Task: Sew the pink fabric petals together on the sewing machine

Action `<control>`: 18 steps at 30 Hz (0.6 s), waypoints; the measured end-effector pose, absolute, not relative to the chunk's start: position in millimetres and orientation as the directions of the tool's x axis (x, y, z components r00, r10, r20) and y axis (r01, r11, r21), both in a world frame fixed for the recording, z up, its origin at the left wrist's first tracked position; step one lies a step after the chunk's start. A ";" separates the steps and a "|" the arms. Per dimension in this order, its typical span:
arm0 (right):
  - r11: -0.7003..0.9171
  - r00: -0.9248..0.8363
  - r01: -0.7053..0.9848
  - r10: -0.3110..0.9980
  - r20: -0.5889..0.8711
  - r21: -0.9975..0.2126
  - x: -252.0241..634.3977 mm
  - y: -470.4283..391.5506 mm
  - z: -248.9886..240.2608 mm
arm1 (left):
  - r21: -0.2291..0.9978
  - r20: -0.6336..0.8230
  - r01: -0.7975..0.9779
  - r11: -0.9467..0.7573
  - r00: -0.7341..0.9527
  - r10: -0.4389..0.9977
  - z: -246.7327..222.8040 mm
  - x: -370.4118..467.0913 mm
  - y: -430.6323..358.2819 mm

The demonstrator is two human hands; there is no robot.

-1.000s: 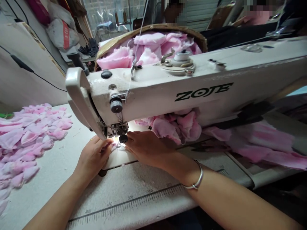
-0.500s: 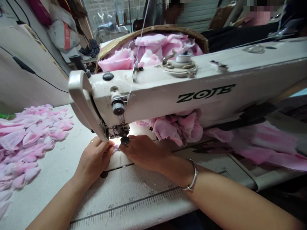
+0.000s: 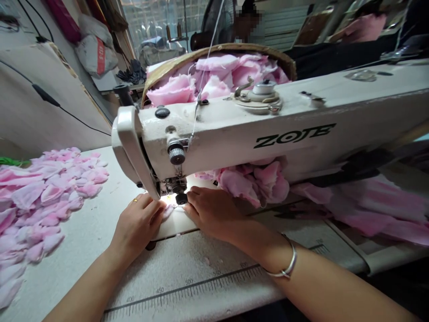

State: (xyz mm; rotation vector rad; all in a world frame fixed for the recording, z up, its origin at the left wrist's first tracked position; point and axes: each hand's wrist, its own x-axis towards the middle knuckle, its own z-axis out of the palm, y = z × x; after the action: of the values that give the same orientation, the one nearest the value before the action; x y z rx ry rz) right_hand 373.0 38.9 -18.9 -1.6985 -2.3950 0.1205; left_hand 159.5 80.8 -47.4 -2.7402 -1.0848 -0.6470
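A small pink fabric piece (image 3: pixel 168 210) lies in the lamplight under the head of a white sewing machine (image 3: pixel 217 129). My left hand (image 3: pixel 139 221) is closed, thumb and fingers pinching the left edge of this piece. My right hand (image 3: pixel 212 212) is just right of the presser area, beside a black knob (image 3: pixel 181 199). Its fingers are bent and pressed together, with the tips close to the needle area; whatever they grip is hidden. Behind it, a bunch of pink fabric pieces (image 3: pixel 254 181) sits under the machine arm.
Many pink petal-like pieces (image 3: pixel 50 192) are spread at left. A basket (image 3: pixel 291 67) of pink cloth stands behind the machine. Pink strips (image 3: pixel 375 205) and dark scissors (image 3: pixel 295 212) lie at right. A printed ruler (image 3: pixel 187 288) runs along the front edge. People sit in the background.
My right hand has drawn a little to the right, away from the small fabric piece, opening a gap between the hands. The whole view has shifted slightly.
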 end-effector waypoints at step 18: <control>0.547 -0.540 0.834 0.788 0.295 0.066 367.2 39.3 -32.1 | -0.001 0.383 0.630 -0.777 0.718 0.581 -41.8 166.6 72.1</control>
State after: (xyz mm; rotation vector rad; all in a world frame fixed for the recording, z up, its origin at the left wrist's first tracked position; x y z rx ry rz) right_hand 367.2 39.3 -32.1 -1.3624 -2.5540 -0.2916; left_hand 166.6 72.1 -41.8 -2.7885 -0.9877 -0.5554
